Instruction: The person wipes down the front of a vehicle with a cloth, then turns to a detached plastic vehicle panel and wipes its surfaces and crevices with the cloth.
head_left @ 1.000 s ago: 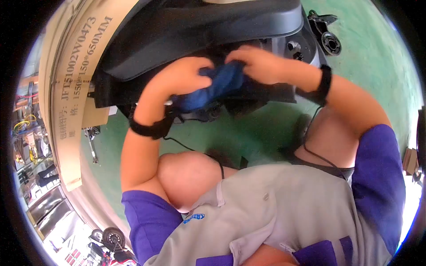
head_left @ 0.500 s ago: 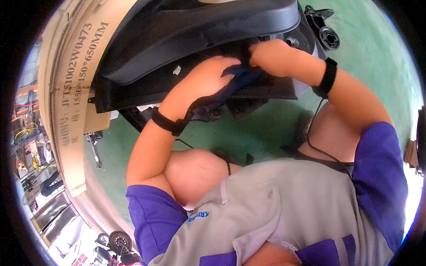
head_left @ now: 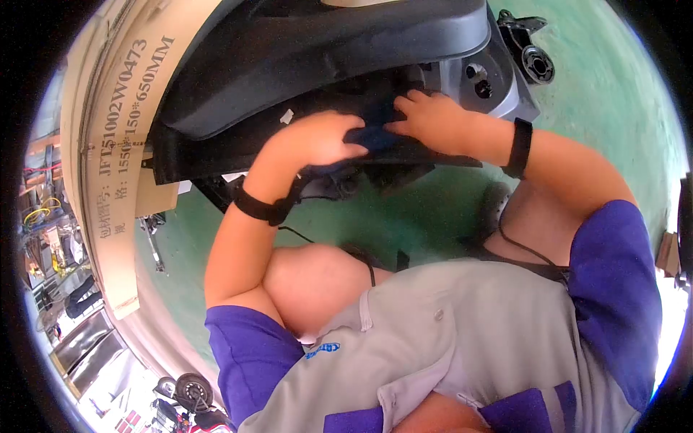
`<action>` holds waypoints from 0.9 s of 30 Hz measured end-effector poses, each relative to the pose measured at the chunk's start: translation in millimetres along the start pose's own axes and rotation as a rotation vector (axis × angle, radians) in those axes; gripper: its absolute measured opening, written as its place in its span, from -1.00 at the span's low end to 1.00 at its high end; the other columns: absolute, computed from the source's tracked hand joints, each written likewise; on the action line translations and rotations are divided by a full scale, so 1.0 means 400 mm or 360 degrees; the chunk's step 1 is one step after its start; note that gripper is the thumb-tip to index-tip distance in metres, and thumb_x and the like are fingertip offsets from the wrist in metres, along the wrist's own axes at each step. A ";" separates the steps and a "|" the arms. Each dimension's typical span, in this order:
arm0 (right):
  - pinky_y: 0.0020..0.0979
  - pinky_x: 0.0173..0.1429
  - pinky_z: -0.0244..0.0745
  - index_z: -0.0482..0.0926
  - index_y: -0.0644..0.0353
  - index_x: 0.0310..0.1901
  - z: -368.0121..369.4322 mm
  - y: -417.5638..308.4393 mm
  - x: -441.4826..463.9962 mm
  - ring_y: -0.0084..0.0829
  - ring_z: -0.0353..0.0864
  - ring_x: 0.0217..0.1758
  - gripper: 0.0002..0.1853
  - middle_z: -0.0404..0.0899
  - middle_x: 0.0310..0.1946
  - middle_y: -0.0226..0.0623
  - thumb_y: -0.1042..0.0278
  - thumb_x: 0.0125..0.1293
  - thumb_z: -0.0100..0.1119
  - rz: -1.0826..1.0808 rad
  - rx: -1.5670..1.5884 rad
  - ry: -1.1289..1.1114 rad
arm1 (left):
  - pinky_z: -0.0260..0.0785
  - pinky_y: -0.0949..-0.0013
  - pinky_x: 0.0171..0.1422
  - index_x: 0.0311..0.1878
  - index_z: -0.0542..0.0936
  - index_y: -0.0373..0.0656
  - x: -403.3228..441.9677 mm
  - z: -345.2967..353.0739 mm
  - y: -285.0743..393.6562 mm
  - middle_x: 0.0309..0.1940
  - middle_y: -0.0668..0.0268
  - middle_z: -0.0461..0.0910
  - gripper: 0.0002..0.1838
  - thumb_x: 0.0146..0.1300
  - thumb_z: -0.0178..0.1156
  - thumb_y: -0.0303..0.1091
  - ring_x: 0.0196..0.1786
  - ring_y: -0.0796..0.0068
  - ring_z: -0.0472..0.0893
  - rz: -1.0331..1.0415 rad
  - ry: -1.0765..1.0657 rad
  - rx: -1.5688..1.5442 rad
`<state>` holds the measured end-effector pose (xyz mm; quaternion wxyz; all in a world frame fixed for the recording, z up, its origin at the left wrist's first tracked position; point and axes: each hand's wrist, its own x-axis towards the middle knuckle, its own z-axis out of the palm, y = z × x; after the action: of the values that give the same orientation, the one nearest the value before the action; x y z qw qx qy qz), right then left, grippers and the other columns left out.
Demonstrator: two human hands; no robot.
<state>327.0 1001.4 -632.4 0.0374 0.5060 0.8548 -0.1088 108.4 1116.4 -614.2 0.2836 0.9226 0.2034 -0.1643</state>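
Observation:
A dark blue, cloth-like piece (head_left: 375,136) lies between my hands, low inside a black molded plastic panel (head_left: 253,148). My left hand (head_left: 328,138) grips its left side, thumb and fingers curved around the edge. From the other side my right hand (head_left: 433,124) holds it, thumb below and fingers bent above. The dark piece blends into the black surface, so its full outline is hard to make out. Behind both hands rises a large grey-black curved cover (head_left: 325,61) that is part of the same assembly. Each wrist wears a black strap.
A tall printed cardboard sheet (head_left: 119,166) stands along the left. A black metal part with a round hub (head_left: 536,63) rests on the green floor (head_left: 613,130) at upper right. Small wheels (head_left: 193,392) and cluttered shelves (head_left: 54,224) show at far left.
My right hand has moved left and down, uncovering the round holes at the panel's right end. My left hand has shifted slightly left and lower. The dark blue piece moved left with them.

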 end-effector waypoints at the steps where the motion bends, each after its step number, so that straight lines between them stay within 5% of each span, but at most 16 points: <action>1: -0.15 0.08 0.55 0.57 -0.26 0.13 0.005 -0.002 0.002 -0.09 0.49 0.12 -0.55 0.47 -0.05 -0.15 0.41 0.21 0.05 0.0019 -0.0002 0.0031 | 0.40 0.10 0.14 0.15 0.55 -0.14 0.004 -0.002 0.026 -0.11 -0.15 0.54 -0.38 0.11 0.32 0.06 0.02 -0.15 0.54 -0.0072 -0.0053 0.0017; 8: -0.16 0.09 0.54 0.64 -0.22 0.05 -0.036 0.056 -0.017 -0.12 0.53 0.12 -0.58 0.54 -0.04 -0.24 0.45 0.18 0.09 0.0159 0.0114 -0.0251 | 0.39 0.04 0.14 0.20 0.51 -0.10 0.037 0.034 0.076 -0.01 -0.15 0.43 -0.30 0.06 0.35 0.12 0.08 -0.23 0.45 -0.0086 0.0089 0.0236; 14: -0.15 0.03 0.56 0.69 -0.13 -0.06 -0.063 0.113 -0.060 -0.15 0.63 0.02 -0.65 0.66 -0.11 -0.26 0.46 0.12 0.16 0.0460 -0.0062 -0.0380 | 0.42 0.00 0.08 0.27 0.46 0.08 0.090 0.111 0.124 -0.05 -0.10 0.41 -0.39 0.15 0.29 0.01 0.04 -0.10 0.46 0.0000 0.0554 0.0368; 19: -0.16 -0.04 0.61 0.70 0.15 -0.20 -0.094 0.161 -0.062 -0.07 0.68 -0.04 -0.80 0.69 -0.16 -0.07 0.47 0.10 0.21 0.0841 -0.0180 -0.0708 | 0.50 0.00 -0.12 0.29 0.43 0.08 0.153 0.139 0.154 -0.15 -0.06 0.46 -0.47 0.21 0.19 -0.21 -0.13 -0.07 0.57 0.0137 0.0594 0.0257; 22: -0.13 -0.02 0.60 0.68 0.14 -0.16 -0.145 0.121 -0.052 -0.11 0.66 -0.01 -0.74 0.67 -0.15 -0.11 0.49 0.05 0.24 0.0889 -0.0226 -0.0693 | 0.50 0.00 -0.15 0.21 0.47 -0.02 0.169 0.114 0.165 -0.23 -0.04 0.51 -0.49 0.14 0.19 -0.28 -0.21 -0.07 0.59 0.0192 0.0498 0.0263; 27: -0.10 0.01 0.57 0.59 0.10 -0.01 -0.104 0.123 -0.092 -0.14 0.56 0.09 -0.61 0.57 -0.10 -0.12 0.49 0.06 0.20 0.0465 0.0043 0.0082 | 0.46 0.02 0.01 0.08 0.55 -0.17 0.109 0.026 0.106 -0.21 -0.05 0.61 -0.54 0.06 0.20 -0.28 -0.13 -0.10 0.59 0.0070 0.0488 0.0035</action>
<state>389.8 1002.0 -593.0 0.0240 0.6281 0.7712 -0.1007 164.1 1090.6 -621.4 0.2428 0.9441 0.2222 -0.0174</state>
